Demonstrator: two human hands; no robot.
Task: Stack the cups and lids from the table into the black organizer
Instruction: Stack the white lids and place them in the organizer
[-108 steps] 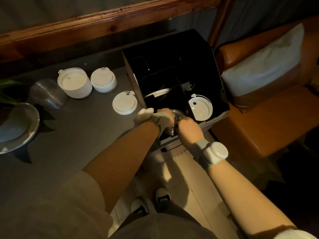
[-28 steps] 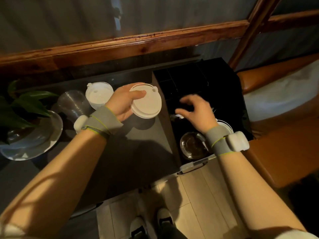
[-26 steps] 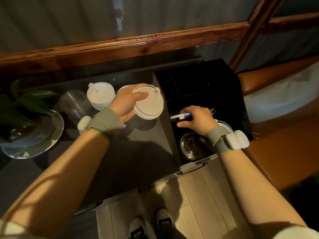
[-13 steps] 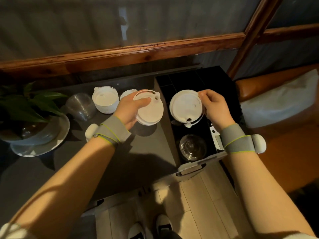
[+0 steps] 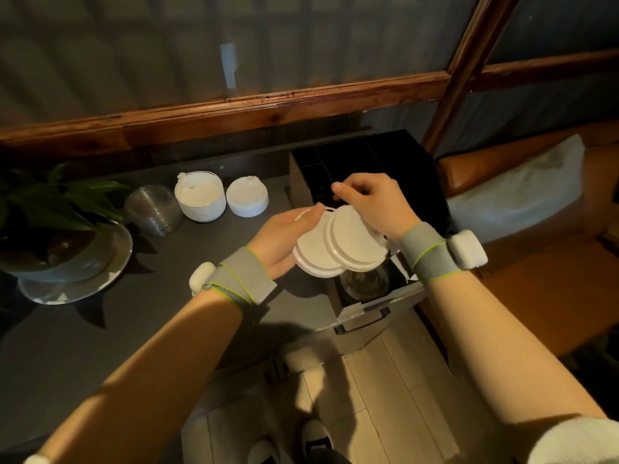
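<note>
My left hand [image 5: 283, 241] grips a small stack of white lids [image 5: 313, 251] from the left side. My right hand [image 5: 373, 204] holds another white lid [image 5: 355, 241], which overlaps the top of that stack. Both hands hover above the front of the black organizer [image 5: 418, 172] at the table's right end. A clear cup [image 5: 363, 279] sits in the organizer's front compartment, just below the lids. Two more stacks of white lids [image 5: 200, 200] [image 5: 247, 200] and clear cups lying on their side [image 5: 152, 209] rest on the dark table [image 5: 100, 329].
A potted plant on a pale plate [image 5: 73, 262] stands at the table's left. A wooden rail [image 5: 234, 112] runs along the wall behind. An orange seat with a white cushion [image 5: 522, 199] is to the right, and the floor shows below the table edge.
My right hand took a lid out of the organizer and brought it left onto the lids in my left hand. The two hands have come together.
</note>
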